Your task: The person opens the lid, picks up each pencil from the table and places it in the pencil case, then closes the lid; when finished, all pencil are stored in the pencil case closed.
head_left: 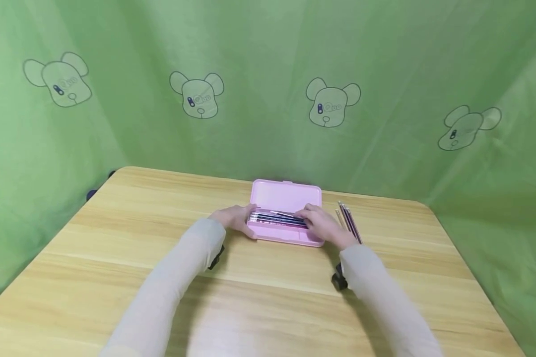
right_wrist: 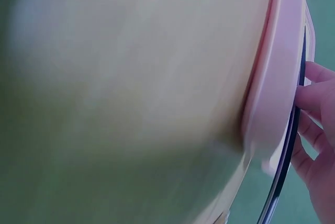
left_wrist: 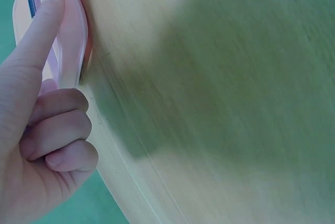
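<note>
A pink pencil case (head_left: pixel 286 193) lies with its lid raised at the far side of the table. Several dark pencils (head_left: pixel 272 218) lie side by side in its long compartment. At the case's left end, my left hand (head_left: pixel 234 218) grips it, the thumb (left_wrist: pixel 39 35) stretched along the near side and the other fingers curled. Over the right part of the case, my right hand (head_left: pixel 319 223) pinches a dark pencil (right_wrist: pixel 287 156) between thumb and fingers. This pencil slants a little across the others. Part of the compartment's right end is hidden under the right hand.
More pencils (head_left: pixel 349 220) lie loosely grouped on the wooden table (head_left: pixel 250 287), right of the case, partly behind the right wrist. A green curtain (head_left: pixel 259 139) with bear-head outlines hangs behind the table and along its sides.
</note>
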`<act>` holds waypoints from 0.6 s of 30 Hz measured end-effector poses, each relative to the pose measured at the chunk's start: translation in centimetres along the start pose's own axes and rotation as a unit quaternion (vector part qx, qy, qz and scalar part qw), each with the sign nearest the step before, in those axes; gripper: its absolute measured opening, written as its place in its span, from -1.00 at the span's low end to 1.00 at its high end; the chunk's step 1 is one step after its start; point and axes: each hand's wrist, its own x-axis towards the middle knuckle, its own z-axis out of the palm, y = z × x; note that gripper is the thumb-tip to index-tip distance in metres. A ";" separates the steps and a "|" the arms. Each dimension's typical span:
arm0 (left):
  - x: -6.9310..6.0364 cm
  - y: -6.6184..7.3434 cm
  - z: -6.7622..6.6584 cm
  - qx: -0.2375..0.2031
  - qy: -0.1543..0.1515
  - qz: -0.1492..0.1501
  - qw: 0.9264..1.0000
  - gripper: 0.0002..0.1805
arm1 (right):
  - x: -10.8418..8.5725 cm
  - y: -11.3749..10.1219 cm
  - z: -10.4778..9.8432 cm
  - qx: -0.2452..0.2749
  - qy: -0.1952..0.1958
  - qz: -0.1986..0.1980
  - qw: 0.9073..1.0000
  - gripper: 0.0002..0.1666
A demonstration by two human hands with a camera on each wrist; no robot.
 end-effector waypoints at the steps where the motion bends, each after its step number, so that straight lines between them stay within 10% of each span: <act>1: 0.0 0.0 0.0 0.001 0.000 0.000 1.000 0.16 | 0.4 -0.3 0.1 -0.001 -0.002 -0.001 1.000 -0.58; 18: 0.0 0.0 -0.1 0.001 0.003 0.009 1.000 0.13 | 4.1 -1.7 1.8 -0.040 -0.052 0.010 0.998 -0.55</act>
